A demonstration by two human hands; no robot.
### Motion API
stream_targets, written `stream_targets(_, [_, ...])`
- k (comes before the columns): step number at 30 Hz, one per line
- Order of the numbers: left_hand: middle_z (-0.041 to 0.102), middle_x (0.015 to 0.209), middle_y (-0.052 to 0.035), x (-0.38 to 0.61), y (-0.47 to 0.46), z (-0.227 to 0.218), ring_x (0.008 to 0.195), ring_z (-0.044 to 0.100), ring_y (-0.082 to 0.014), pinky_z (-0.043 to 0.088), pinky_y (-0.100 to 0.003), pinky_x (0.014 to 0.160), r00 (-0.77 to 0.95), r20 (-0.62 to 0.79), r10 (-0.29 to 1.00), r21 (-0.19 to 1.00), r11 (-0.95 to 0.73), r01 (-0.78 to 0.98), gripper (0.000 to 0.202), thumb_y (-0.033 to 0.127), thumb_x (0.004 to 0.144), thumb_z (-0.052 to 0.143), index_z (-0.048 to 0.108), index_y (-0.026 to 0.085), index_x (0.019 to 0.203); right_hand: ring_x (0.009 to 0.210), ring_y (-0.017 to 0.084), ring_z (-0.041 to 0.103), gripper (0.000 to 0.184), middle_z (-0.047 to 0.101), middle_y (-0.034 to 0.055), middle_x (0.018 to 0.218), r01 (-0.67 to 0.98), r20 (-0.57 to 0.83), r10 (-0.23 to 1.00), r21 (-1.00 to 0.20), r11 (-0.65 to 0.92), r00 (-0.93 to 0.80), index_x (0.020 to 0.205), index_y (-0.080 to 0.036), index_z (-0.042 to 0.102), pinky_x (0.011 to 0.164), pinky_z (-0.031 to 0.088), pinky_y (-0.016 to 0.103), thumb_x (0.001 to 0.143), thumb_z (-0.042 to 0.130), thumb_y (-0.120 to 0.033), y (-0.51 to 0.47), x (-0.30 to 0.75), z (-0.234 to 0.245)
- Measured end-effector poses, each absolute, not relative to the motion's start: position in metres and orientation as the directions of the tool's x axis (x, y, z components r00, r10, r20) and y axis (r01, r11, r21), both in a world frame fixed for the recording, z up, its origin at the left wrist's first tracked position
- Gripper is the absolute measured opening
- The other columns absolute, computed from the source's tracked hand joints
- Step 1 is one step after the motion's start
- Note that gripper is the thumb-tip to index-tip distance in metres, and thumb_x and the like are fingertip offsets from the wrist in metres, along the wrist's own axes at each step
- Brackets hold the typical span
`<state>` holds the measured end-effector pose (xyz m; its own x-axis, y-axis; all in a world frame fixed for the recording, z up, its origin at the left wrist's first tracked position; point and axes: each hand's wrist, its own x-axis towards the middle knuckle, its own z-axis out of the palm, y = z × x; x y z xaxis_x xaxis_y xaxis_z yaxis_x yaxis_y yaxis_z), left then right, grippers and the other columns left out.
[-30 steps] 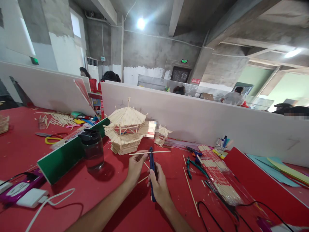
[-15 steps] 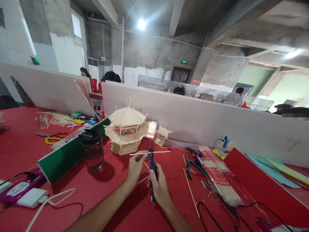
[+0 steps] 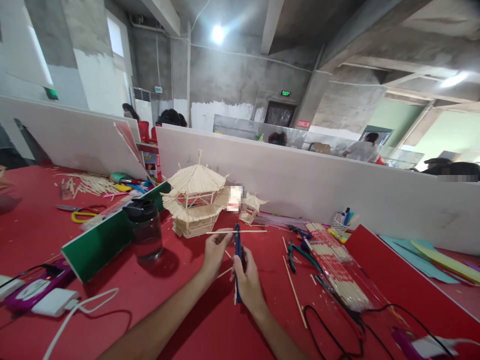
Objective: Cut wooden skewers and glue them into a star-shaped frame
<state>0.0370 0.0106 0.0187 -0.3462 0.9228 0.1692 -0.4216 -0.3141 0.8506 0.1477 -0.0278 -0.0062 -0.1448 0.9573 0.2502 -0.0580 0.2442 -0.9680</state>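
Note:
My left hand point(image 3: 216, 251) pinches a thin wooden stick point(image 3: 257, 231) near its left part, and the stick lies level from left to right. My right hand point(image 3: 248, 277) is wrapped round dark blue pliers point(image 3: 237, 247), held upright and seen edge-on. Their tip meets the stick near its middle; whether the jaws bite into it I cannot tell. Behind my hands stand a two-tiered pavilion model point(image 3: 195, 192) built of sticks and a smaller stick pavilion point(image 3: 252, 207). A few loose sticks lie beneath my hands, partly hidden.
On the left, a dark water bottle point(image 3: 144, 230) stands by a green board point(image 3: 101, 245). Teal-handled cutters point(image 3: 305, 254), bundled sticks point(image 3: 337, 270) and black cable point(image 3: 326, 320) lie to the right. A white partition point(image 3: 300, 180) closes the back; people sit beyond.
The stick has shifted slightly to the right relative to the pliers, along with my left hand. The camera view has moved a little; both hands keep their holds.

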Motion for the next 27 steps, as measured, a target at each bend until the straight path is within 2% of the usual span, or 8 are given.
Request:
stream_targets(3, [0.076, 0.089, -0.0087, 0.045, 0.021, 0.019, 0.081, 0.070, -0.0188, 0.053, -0.027, 0.074, -0.329, 0.157, 0.931, 0.836, -0.302, -0.458, 0.039, 0.041, 0.062, 0.085, 0.075, 0.014, 0.089, 0.063, 0.016, 0.058, 0.042, 0.063, 0.0021, 0.084, -0.020, 0.300, 0.951, -0.954, 0.300, -0.074, 0.121, -0.019, 0.055, 0.057, 0.050, 0.027, 0.092, 0.050, -0.049, -0.021, 0.151, -0.004])
stream_targets(5, [0.076, 0.087, -0.0076, 0.052, 0.027, 0.023, 0.079, 0.070, -0.0178, 0.052, -0.027, 0.074, -0.330, 0.140, 0.934, 0.824, -0.295, -0.484, 0.041, 0.041, 0.059, 0.086, 0.074, 0.015, 0.087, 0.078, 0.019, 0.063, 0.039, 0.066, 0.0048, 0.092, 0.008, 0.343, 0.938, -0.939, 0.344, -0.038, 0.119, -0.019, 0.057, 0.069, 0.052, 0.030, 0.092, 0.051, -0.046, -0.016, 0.155, -0.002])
stream_targets(8, [0.076, 0.083, -0.0060, 0.062, 0.034, 0.029, 0.077, 0.069, -0.0170, 0.052, -0.026, 0.075, -0.338, 0.150, 0.929, 0.817, -0.309, -0.487, 0.041, 0.042, 0.055, 0.088, 0.073, 0.015, 0.083, 0.099, 0.022, 0.062, 0.036, 0.067, 0.0081, 0.107, 0.036, 0.403, 0.915, -0.915, 0.402, 0.000, 0.118, -0.018, 0.058, 0.088, 0.049, 0.034, 0.092, 0.050, -0.042, -0.009, 0.160, 0.001])
stream_targets(10, [0.076, 0.081, -0.0063, 0.067, 0.037, 0.032, 0.077, 0.069, -0.0179, 0.052, -0.028, 0.075, -0.342, 0.159, 0.926, 0.825, -0.315, -0.469, 0.042, 0.043, 0.054, 0.088, 0.073, 0.014, 0.080, 0.105, 0.022, 0.061, 0.036, 0.066, 0.0090, 0.112, 0.044, 0.428, 0.904, -0.903, 0.427, 0.013, 0.119, -0.018, 0.057, 0.093, 0.047, 0.035, 0.092, 0.049, -0.040, -0.005, 0.162, 0.001])
stream_targets(20, [0.075, 0.077, -0.0054, 0.074, 0.043, 0.034, 0.074, 0.069, -0.0181, 0.051, -0.028, 0.073, -0.348, 0.174, 0.921, 0.836, -0.325, -0.441, 0.042, 0.046, 0.052, 0.087, 0.073, 0.015, 0.076, 0.097, 0.022, 0.062, 0.036, 0.066, 0.0077, 0.106, 0.059, 0.445, 0.895, -0.894, 0.443, 0.027, 0.119, -0.019, 0.057, 0.090, 0.048, 0.035, 0.093, 0.048, -0.042, 0.003, 0.166, -0.003])
stream_targets(27, [0.075, 0.074, -0.0046, 0.073, 0.042, 0.037, 0.073, 0.068, -0.0179, 0.051, -0.029, 0.075, -0.343, 0.194, 0.919, 0.833, -0.339, -0.437, 0.039, 0.043, 0.054, 0.087, 0.073, 0.014, 0.077, 0.099, 0.022, 0.061, 0.037, 0.066, 0.0082, 0.109, 0.055, 0.443, 0.897, -0.896, 0.441, 0.014, 0.121, -0.018, 0.057, 0.092, 0.047, 0.036, 0.093, 0.047, -0.041, 0.001, 0.166, -0.001])
